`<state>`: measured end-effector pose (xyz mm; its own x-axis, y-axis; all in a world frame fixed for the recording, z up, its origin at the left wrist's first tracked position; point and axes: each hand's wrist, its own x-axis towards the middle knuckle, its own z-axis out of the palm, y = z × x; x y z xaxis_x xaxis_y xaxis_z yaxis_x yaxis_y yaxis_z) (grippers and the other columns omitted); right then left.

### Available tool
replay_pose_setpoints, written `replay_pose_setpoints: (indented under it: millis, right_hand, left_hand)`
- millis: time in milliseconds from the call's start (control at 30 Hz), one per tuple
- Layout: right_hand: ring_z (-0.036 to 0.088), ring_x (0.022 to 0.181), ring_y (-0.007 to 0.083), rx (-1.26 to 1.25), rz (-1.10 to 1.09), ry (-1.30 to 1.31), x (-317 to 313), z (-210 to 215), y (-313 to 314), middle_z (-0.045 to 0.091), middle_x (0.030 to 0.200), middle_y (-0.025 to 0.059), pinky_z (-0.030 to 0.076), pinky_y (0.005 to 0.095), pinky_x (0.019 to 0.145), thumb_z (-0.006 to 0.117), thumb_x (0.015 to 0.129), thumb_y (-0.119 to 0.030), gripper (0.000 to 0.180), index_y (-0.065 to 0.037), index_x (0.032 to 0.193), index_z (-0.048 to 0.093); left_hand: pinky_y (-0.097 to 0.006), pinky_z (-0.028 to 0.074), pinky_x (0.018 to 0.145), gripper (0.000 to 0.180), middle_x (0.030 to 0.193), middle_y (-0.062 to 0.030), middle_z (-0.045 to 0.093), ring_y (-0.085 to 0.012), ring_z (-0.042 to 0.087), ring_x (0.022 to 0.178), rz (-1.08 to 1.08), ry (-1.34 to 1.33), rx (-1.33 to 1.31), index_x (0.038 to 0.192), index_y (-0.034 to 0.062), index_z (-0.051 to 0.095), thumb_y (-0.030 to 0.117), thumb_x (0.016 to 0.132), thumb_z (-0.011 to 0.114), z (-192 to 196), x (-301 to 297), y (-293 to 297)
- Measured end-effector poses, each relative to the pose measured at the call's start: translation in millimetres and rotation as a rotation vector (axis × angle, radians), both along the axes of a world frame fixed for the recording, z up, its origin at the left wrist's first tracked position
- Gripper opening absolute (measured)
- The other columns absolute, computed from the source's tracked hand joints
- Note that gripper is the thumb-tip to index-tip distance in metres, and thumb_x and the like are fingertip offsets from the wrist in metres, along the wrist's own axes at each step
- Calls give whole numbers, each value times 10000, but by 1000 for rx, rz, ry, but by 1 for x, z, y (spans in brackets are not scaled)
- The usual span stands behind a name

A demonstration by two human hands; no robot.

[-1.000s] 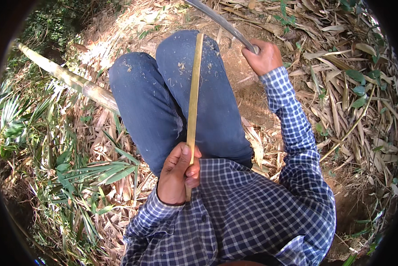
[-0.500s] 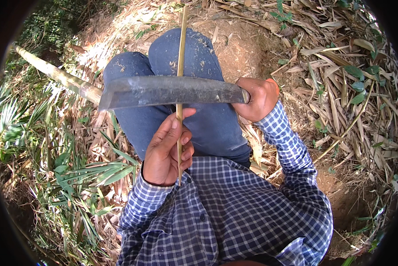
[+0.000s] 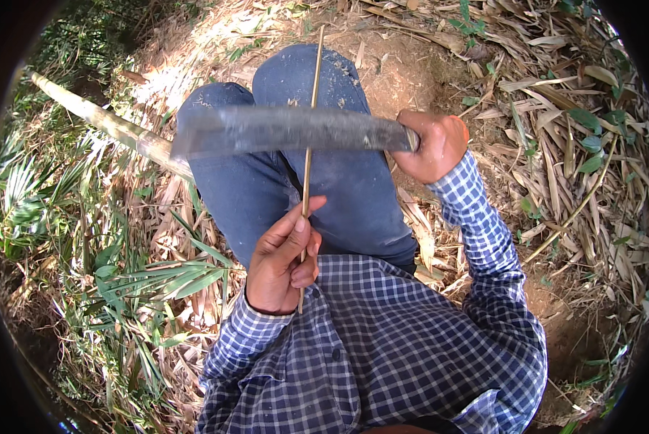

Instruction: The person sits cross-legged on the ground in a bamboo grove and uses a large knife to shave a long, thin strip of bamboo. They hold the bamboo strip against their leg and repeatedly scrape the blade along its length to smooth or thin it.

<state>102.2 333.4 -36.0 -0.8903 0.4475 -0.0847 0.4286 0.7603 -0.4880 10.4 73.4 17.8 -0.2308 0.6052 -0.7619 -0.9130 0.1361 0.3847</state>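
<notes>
Between the thumb and fingers of my left hand [image 3: 284, 257] is a thin bamboo strip [image 3: 307, 177], pinched near its lower end and pointing away over my knees. My right hand [image 3: 436, 148] is wrapped round the handle of a machete [image 3: 288, 130], which is mostly hidden in the fist. Its broad dark blade lies across the strip, pointing left, slightly smeared by motion. I cannot tell whether the edge touches the strip. Beneath both are my blue trouser legs [image 3: 353, 195], with pale shavings scattered on the knees.
A long bamboo pole [image 3: 107, 119] slants from the far left toward my knees. Dry leaves [image 3: 556, 159] cover the ground at right, beside bare brown soil [image 3: 404, 79]. Green palm-like fronds [image 3: 172, 278] grow at my left.
The machete has shifted a little away from me along the bamboo strip. My left hand has moved slightly nearer and to the right, and the strip leans more to the right.
</notes>
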Motion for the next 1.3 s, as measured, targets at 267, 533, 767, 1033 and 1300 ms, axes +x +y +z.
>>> replay_pose_setpoints:
  millis: [267, 533, 767, 1033, 1300]
  right_hand:
    - [615, 477, 314, 52, 35, 236, -8, -5, -3, 559, 500, 117, 479, 414, 493, 678, 789, -262, 201, -76, 713, 666]
    - [646, 536, 345, -17, -117, 74, -21, -12, 9, 636, 582, 162, 524, 437, 541, 701, 789, -343, 274, -73, 826, 729]
    - [553, 391, 212, 87, -228, 140, -26, -40, 38, 597, 517, 111, 444, 354, 404, 664, 812, -279, 219, -65, 796, 710]
    - [618, 528, 287, -32, 145, 320, 6, -16, -10, 599, 594, 107, 472, 401, 493, 732, 689, -229, 192, -68, 735, 640]
    - [608, 514, 315, 20, -81, 194, -3, -31, 14, 600, 588, 105, 453, 431, 464, 726, 715, -261, 191, -86, 723, 650]
  left_hand:
    - [-177, 257, 405, 376, 723, 6, 525, -12, 310, 460, -8, 23, -49, 1388, 53, 509, 195, 1041, 482, 2, 4, -8]
    - [-177, 292, 386, 361, 694, -12, 537, -30, 327, 426, 0, 26, -65, 1357, 33, 518, 200, 1040, 472, 1, 4, -11]
    - [-175, 293, 370, 327, 705, -19, 563, -34, 385, 411, -49, 135, -71, 1306, 30, 545, 185, 1018, 523, -3, 7, -12]
    - [-179, 298, 360, 290, 768, -66, 649, -45, 500, 423, -79, 241, -156, 1260, 34, 565, 161, 999, 564, -1, 4, 3]
    - [-182, 275, 380, 334, 704, -49, 627, -12, 387, 420, -80, 273, -119, 1321, 7, 551, 128, 1011, 539, -3, 6, 0]
